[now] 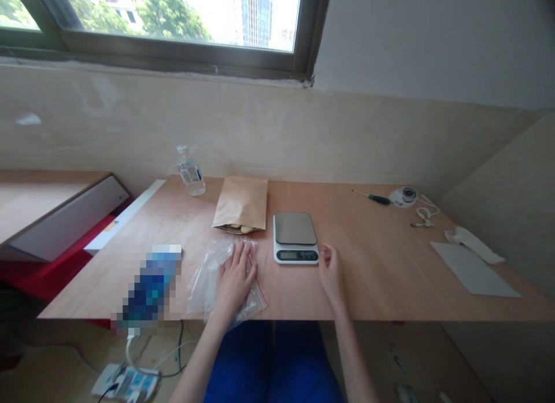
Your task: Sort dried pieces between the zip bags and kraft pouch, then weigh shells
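My left hand (235,276) lies flat with fingers spread on clear zip-lock plastic bags (203,284), which have a red seal line and reach over the table's front edge. Beside the front right corner of a white kitchen scale (295,235) rests my right hand (330,271), its fingers loosely curled and nothing visible in them. The scale has a bare metal plate and a small display whose reading I cannot make out. Just beyond the bags lies a brown paper bag (243,202), its open end facing me with pale pieces showing inside.
A clear bottle (191,174) stands at the back left. A blurred-out phone (151,287) with a cable lies front left. Toward the right are a screwdriver (377,199), a white camera (404,196) with cable, a white sheet (470,270) and a crumpled white item (474,245).
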A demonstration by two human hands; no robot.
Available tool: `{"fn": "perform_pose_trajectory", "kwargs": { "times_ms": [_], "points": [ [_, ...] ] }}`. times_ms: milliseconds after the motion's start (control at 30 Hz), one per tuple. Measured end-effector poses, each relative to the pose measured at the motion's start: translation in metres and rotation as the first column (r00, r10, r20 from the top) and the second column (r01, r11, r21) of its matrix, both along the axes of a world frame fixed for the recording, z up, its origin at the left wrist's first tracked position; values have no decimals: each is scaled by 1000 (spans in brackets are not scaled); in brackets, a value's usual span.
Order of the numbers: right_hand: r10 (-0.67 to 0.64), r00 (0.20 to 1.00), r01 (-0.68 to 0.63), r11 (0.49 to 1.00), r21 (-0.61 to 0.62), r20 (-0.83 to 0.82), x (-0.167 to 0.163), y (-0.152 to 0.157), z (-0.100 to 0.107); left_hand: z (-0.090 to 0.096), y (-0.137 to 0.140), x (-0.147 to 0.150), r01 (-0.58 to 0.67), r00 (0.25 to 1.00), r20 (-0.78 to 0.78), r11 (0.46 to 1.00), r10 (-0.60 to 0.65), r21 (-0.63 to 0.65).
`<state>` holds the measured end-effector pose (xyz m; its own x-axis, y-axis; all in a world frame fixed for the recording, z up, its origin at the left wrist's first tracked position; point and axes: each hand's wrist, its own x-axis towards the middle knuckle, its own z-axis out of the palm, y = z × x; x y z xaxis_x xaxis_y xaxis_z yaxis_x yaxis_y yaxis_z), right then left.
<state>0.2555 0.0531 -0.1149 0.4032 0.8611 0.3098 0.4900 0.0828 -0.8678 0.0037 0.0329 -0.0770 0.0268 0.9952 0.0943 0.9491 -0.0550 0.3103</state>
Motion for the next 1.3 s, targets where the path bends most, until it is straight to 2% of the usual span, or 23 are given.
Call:
{"fn": "perform_pose_trajectory", "kwargs": {
  "times_ms": [233,533,733,800,867,933,1033,1167,1300],
  "points": [
    [-14,1000,14,1000,-12,10,1,-1,5,7,-2,1,5,999,34,1000,-4,-27],
    [0,1000,0,1000,0,23,-1,-5,13,5,-2,-1,18,997,76,999,-15,-43],
    [-53,999,53,999,-11,1,0,-6,15,10,1,-24,141,983,129,988,-131,-68],
    [-56,998,56,998,-19,-8,1,-7,14,14,6,-27,141,980,153,988,-130,-63],
    [-57,998,57,998,-30,-22,2,-7,12,16,13,-23,56,984,170,998,-49,-34],
    [-63,997,61,997,-40,-45,3,-6,9,16,23,-13,-103,977,187,994,98,18],
    [-85,994,82,996,-37,-75,4,-5,5,11,40,6,-306,933,220,949,284,71],
    [-118,989,117,993,-8,-86,6,-3,4,4,58,24,-408,896,234,908,378,98],
    [-124,988,123,992,-14,-94,7,-3,4,2,69,28,-425,891,234,896,390,126]
  ]
}}
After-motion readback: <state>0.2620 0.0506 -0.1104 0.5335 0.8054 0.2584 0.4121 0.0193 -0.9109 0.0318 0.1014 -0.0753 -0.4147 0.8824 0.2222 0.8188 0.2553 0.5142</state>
